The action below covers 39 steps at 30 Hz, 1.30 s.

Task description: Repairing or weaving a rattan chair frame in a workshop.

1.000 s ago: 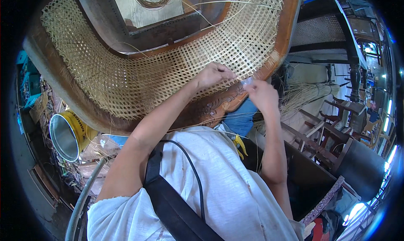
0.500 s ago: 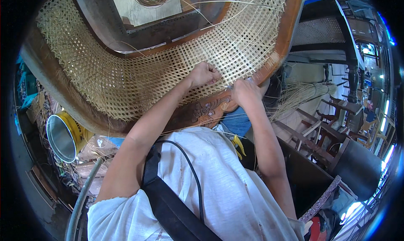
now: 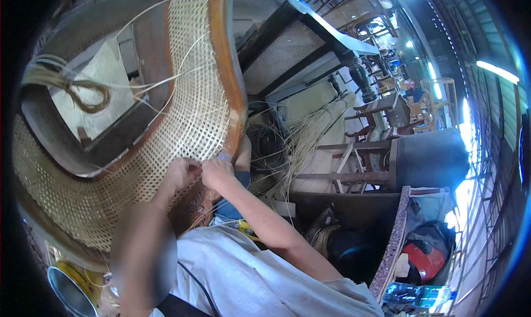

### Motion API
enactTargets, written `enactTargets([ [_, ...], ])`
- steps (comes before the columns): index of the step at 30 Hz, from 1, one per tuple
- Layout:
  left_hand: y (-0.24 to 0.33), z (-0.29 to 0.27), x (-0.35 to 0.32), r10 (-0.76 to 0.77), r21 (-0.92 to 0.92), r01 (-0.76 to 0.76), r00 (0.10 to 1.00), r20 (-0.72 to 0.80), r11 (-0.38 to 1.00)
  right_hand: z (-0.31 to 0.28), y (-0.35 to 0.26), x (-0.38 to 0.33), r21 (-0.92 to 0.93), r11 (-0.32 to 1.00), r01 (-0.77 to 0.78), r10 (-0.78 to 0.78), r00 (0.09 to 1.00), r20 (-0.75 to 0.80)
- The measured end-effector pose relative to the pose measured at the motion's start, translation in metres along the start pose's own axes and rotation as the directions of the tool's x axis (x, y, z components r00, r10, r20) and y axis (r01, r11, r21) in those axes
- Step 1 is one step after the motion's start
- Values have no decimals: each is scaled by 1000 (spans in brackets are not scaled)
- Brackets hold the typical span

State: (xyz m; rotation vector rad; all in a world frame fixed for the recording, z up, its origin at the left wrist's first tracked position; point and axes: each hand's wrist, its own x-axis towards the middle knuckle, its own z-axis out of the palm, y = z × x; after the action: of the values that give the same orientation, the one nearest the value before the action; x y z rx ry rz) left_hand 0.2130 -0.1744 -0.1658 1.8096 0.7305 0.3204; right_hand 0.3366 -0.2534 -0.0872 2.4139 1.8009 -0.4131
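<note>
A curved piece of furniture with a brown wooden frame [image 3: 236, 109] carries an open-weave cane panel [image 3: 191, 120]. At the panel's near edge, beside the carved part of the frame, my left hand [image 3: 180, 173] is closed, with the fingertips pinched together. Right next to it, almost touching, my right hand [image 3: 215, 174] is closed too, against the frame's edge. Whatever lies between the fingers is too small to make out. Pale loose cane strands [image 3: 157, 84] run out from the upper weave across the frame's opening.
A coil of cane [image 3: 91, 98] lies inside the opening. On the right are a long bundle of cane strands [image 3: 315, 131], a dark cane-panelled piece [image 3: 290, 51] and wooden chairs [image 3: 381, 115]. A yellow bucket [image 3: 69, 286] stands lower left. A yellow-handled tool [image 3: 249, 228] lies by my lap.
My view has swung to the right, so the panel sits further left in the picture. My left hand has come closer to my right hand. Both stay at the panel's edge.
</note>
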Motion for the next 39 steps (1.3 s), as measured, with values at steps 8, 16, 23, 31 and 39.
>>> enactTargets([
  [8,-29,34,-23,-52,-126,15,953,-300,992,-7,17,11,-33,999,5,-2,995,99],
  [16,8,20,-26,193,152,-157,946,-261,976,-94,78,-28,-132,980,-148,155,987,45],
  [23,110,1,-28,-153,-935,294,951,268,196,-71,40,-38,645,755,117,47,972,-231],
  [31,20,-13,-26,-498,-648,321,861,-105,691,-37,52,-155,207,960,189,-271,817,509],
  [39,-3,29,-6,-201,-463,113,969,-146,879,-33,60,-170,277,925,261,-351,866,356],
])
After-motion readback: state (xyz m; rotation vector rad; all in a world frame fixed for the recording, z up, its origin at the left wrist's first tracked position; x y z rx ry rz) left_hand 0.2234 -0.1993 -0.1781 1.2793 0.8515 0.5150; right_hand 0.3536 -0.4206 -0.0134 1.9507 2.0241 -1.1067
